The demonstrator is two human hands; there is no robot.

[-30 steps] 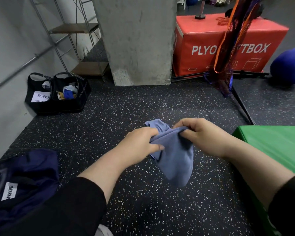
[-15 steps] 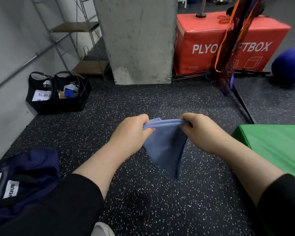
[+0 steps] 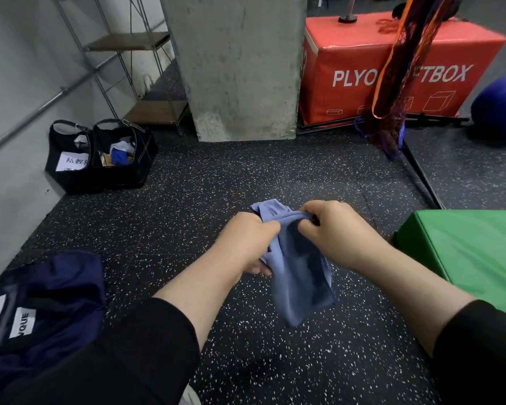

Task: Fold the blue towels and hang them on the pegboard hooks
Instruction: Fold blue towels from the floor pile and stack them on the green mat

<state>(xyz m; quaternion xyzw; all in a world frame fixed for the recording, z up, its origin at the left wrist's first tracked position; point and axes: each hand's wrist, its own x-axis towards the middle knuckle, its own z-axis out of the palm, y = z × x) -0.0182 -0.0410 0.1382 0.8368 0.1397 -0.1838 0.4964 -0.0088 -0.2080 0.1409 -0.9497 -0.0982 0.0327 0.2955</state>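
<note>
Head view: green mat [image 3: 465, 252] right of held blue towel [image 3: 298, 276].

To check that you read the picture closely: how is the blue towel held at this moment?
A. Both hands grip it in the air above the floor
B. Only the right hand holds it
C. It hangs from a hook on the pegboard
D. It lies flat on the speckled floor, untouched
A: the left hand and the right hand both grip the blue towel near its top, and its lower part hangs free above the speckled floor.
</note>
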